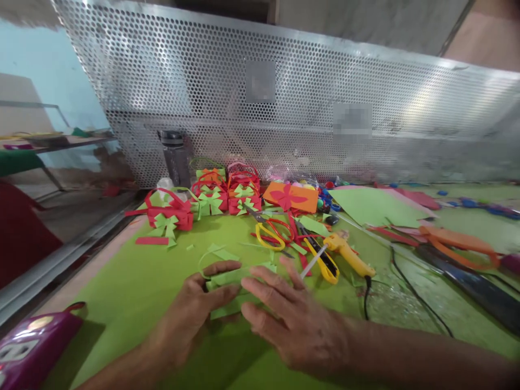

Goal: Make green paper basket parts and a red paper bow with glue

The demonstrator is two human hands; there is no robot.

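My left hand (pixel 190 306) grips a folded light green paper piece (pixel 227 277) between thumb and fingers, low over the green table top. My right hand (pixel 290 319) lies against its right side with the fingers stretched out and apart. A thin green strip curves up behind the left fingers. Part of the folded piece is hidden by both hands. Just beyond it lie yellow-and-red-handled scissors (pixel 271 236), a yellow-handled cutter (pixel 325 265) and a yellow glue gun (pixel 349 257) with a clear glue stick (pixel 313 261).
Small red paper baskets with green bows (pixel 170 216) stand at the back left, near a grey bottle (pixel 175 157) and an orange box (pixel 303 197). Green sheets (pixel 377 203) lie at the right. A purple power strip (pixel 38 341) sits front left. A perforated metal panel (pixel 309 81) closes the back.
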